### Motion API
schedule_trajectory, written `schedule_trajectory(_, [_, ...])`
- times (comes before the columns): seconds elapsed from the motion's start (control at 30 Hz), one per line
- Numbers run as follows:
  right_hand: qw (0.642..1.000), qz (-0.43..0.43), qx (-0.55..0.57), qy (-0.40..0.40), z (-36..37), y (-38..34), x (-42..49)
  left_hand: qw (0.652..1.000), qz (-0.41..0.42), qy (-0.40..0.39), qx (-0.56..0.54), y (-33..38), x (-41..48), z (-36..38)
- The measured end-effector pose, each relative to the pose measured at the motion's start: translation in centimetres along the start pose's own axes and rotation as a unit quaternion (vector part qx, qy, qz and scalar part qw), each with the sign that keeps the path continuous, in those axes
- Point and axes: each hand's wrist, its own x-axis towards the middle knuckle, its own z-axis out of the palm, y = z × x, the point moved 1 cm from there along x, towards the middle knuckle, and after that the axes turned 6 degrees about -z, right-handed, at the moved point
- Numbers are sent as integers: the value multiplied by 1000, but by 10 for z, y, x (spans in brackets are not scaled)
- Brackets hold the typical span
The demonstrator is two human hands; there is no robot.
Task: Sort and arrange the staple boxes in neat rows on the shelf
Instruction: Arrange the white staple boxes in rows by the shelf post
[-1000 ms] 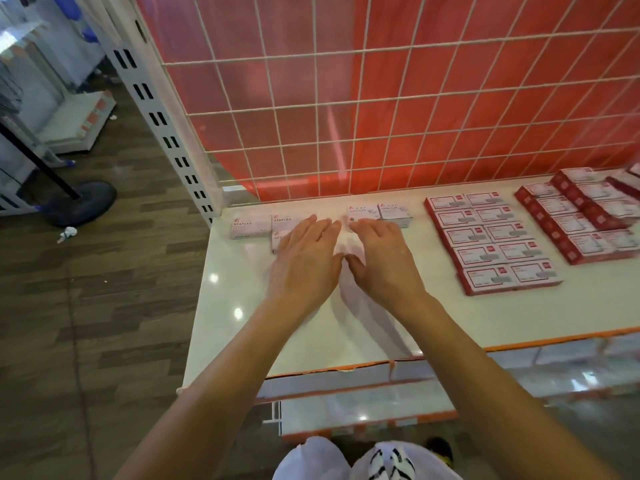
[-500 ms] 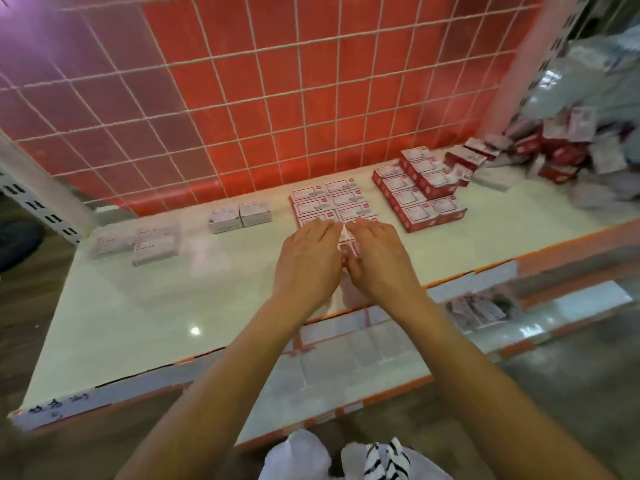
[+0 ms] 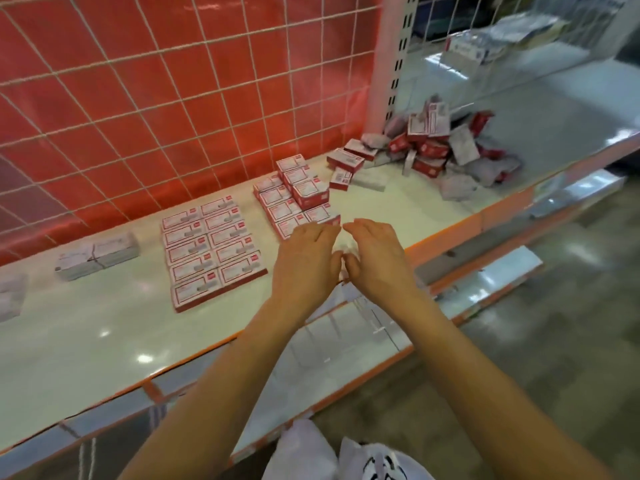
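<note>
The staple boxes lie in four groups on the shelf. The stacked block, red-sided with white labels, sits mid-shelf in two columns. Its near end lies directly under the fingertips of the left hand; contact cannot be confirmed. The right hand is just beside the left, thumbs almost touching, above the shelf's front edge.

Both hands are palm down with fingers curved. A pale blur shows in the gap between them. Whether either grip holds a box cannot be told.

The flat block, two columns by five rows in a single layer, lies left of the stacked block, close to it but apart. Further left, the white packs lie near the grid wall.

The loose pile lies at the far right corner against the upright, its boxes tilted and overlapping. A few stray boxes lie between the pile and the stacked block.

A lower shelf projects below the front edge. A white bag shows at the bottom of the view.
</note>
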Motion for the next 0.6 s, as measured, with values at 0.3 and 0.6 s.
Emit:
schedule_trajectory(0.3, [995, 87, 20, 33, -12, 51, 12, 999, 37, -39, -12, 38, 58, 23])
schedule_trajectory(0.6, [985, 163, -3, 61, -21, 102, 30, 993, 73, -86, -28, 67, 105, 47])
